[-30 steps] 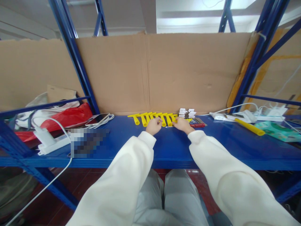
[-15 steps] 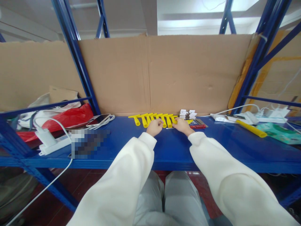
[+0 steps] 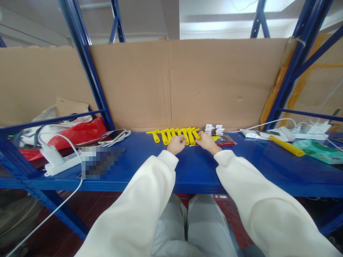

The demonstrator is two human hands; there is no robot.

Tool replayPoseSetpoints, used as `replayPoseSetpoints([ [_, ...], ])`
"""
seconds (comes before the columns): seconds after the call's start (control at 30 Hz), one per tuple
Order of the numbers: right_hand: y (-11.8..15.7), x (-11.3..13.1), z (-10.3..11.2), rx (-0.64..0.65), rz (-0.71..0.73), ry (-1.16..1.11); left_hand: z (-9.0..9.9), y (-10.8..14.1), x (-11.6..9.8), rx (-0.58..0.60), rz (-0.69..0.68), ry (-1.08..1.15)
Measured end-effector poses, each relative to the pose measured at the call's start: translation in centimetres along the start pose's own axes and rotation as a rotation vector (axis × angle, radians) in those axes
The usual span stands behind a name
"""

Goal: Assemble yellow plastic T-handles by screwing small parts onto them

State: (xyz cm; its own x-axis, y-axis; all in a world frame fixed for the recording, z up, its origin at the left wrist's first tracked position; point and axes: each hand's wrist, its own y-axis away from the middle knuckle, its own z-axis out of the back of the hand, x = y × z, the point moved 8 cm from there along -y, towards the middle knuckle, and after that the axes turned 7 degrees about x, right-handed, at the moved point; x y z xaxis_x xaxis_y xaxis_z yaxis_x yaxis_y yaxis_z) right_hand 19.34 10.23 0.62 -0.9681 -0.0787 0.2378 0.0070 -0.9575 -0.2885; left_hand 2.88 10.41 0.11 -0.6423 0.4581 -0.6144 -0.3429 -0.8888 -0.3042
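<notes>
Along the back of the blue shelf, several yellow T-shaped scrapers [image 3: 155, 136] lie side by side, round handles towards me. My right hand [image 3: 207, 142] is closed on the handle of the rightmost yellow scraper [image 3: 197, 135], which lies tilted against its neighbour. My left hand [image 3: 176, 144] rests in front of the middle of the row with fingers curled together; what they hold, if anything, is too small to tell. It covers part of the handles behind it. A thin metal rod [image 3: 192, 145] lies between my hands.
Small white stacked packs [image 3: 213, 129] and a red tool [image 3: 225, 144] lie right of my right hand. Farther right are a yellow tube [image 3: 286, 146] and a green pack [image 3: 318, 151]. A white power strip [image 3: 63, 162] and cables lie left; a cardboard panel [image 3: 214, 82] stands behind.
The rightmost yellow scraper has shifted left and turned against the one beside it, my right hand moving slightly left with it. My left hand has stayed in place.
</notes>
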Motion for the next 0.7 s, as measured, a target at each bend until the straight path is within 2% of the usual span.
replayPoseSetpoints([
  [0.27, -0.5, -0.3, 1.2, -0.202, 0.077, -0.088, 0.0, -0.1, 0.0, -0.007, -0.023, -0.018],
  [0.47, -0.6, -0.3, 1.8, -0.282, 0.141, -0.126, -0.2, -0.3, 0.3, -0.026, -0.012, -0.066],
  [0.7, -0.8, -1.1, 2.4, -0.376, 0.192, -0.161, -0.5, -0.7, -0.4, -0.087, -0.189, -0.111],
])
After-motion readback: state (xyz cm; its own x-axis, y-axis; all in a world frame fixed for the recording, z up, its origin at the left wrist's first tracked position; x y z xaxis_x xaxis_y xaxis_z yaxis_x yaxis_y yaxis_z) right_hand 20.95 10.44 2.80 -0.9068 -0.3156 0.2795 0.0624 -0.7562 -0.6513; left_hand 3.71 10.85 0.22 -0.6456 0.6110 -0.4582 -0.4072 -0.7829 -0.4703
